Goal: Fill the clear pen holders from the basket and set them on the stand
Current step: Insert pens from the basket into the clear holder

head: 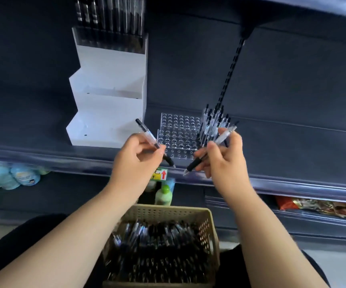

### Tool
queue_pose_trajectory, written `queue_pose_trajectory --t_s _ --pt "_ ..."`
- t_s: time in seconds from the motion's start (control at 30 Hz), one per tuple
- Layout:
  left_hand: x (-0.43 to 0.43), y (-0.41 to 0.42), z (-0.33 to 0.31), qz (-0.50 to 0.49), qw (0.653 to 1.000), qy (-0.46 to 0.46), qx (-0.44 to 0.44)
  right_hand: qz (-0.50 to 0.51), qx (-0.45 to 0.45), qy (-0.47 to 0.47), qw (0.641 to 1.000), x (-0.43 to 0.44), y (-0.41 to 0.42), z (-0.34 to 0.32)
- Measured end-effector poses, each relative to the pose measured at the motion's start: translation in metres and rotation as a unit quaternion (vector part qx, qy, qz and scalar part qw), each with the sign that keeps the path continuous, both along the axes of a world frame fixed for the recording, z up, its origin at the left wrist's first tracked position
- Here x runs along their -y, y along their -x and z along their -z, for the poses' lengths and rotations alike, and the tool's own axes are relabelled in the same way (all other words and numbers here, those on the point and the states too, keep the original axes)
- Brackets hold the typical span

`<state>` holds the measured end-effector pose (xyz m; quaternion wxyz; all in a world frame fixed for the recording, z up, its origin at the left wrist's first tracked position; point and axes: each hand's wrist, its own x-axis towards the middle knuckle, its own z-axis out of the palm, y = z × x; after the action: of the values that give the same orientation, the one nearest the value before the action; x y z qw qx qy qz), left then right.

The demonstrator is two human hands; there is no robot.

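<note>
Left hand point(135, 156): fingers curled round one clear-barrelled black pen point(145, 129), tip down.
Right hand point(224, 159): pinches a second clear black pen point(197, 162), tilted.
Clear acrylic pen holder point(178, 134): on dark shelf point(292, 142), beyond both hands, right end filled, beside white stepped stand point(105, 113).
Beige perforated plastic basket point(168, 213): below, full of pens.

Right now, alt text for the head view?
Left hand and right hand each hold a pen by a partly filled clear pen holder on a dark shelf. Basket of pens below; white stepped stand at left.
</note>
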<state>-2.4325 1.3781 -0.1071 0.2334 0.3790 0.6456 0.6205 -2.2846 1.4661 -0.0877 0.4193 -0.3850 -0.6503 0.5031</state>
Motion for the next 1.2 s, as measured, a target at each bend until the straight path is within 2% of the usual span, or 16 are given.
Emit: queue_pose_trajectory --t_s 0.13,0.23,0.5,0.6,0.67,0.87,1.07,1.2 --pt "-0.044 0.017 -0.014 0.015 0.999 -0.033 0.000 -0.067 0.002 -0.037 0.997 -0.039 0.019 -0.039" --pt "-0.079 0.031 -0.011 0.016 0.998 -0.065 0.009 -0.077 0.000 -0.076 0.994 -0.071 0.034 -0.056" --pt "-0.114 0.048 0.006 0.017 0.994 -0.109 0.012 0.023 0.023 -0.218 0.975 -0.118 0.044 -0.055" --pt "-0.118 0.049 0.004 0.019 0.989 -0.146 0.025 0.010 -0.037 -0.210 0.977 -0.124 0.046 -0.056" --pt "-0.118 0.048 0.003 0.018 0.987 -0.157 0.040 -0.005 -0.044 -0.187 0.981 -0.126 0.047 -0.054" --pt "-0.114 0.042 0.008 0.023 0.988 -0.139 0.068 0.007 0.013 -0.153 0.988 -0.121 0.047 -0.043" --pt "-0.112 0.031 0.006 0.024 0.992 -0.122 0.038 0.062 0.106 -0.204 0.971 -0.127 0.047 -0.041" --pt "-0.112 0.033 0.007 0.016 0.993 -0.112 0.034 0.069 0.128 -0.225 0.963 -0.129 0.050 -0.039"
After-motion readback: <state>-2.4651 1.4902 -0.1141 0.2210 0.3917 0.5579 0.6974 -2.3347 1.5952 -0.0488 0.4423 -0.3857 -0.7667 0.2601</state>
